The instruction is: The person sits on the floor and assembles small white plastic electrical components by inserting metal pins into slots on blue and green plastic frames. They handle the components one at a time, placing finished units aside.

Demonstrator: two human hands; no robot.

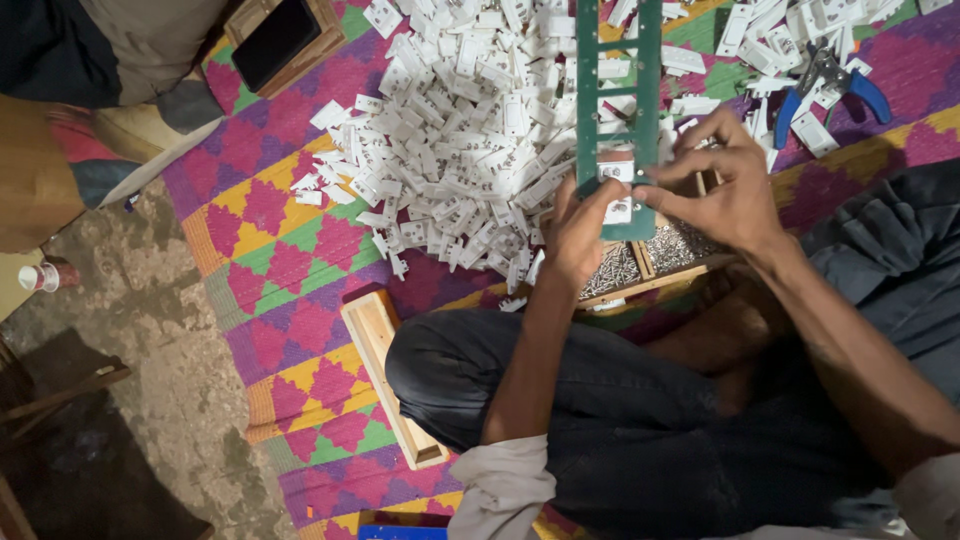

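Observation:
A long green slotted frame (pixel 648 70) lies across a big heap of small white plastic socket parts (pixel 470 140). At its near end sits one white part (pixel 618 190). My left hand (pixel 578 235) presses that part from the left with thumb and fingers. My right hand (pixel 725 185) grips the frame's near end and the same part from the right. Beneath both hands stands a shallow wooden tray of small metal screws (pixel 640 262).
A colourful woven mat (pixel 290 250) covers the floor. Blue-handled pliers (pixel 830 85) lie at the top right among more white parts. A long wooden box (pixel 385 375) rests by my left knee. Another person sits at the top left beside a dark tablet (pixel 275 40).

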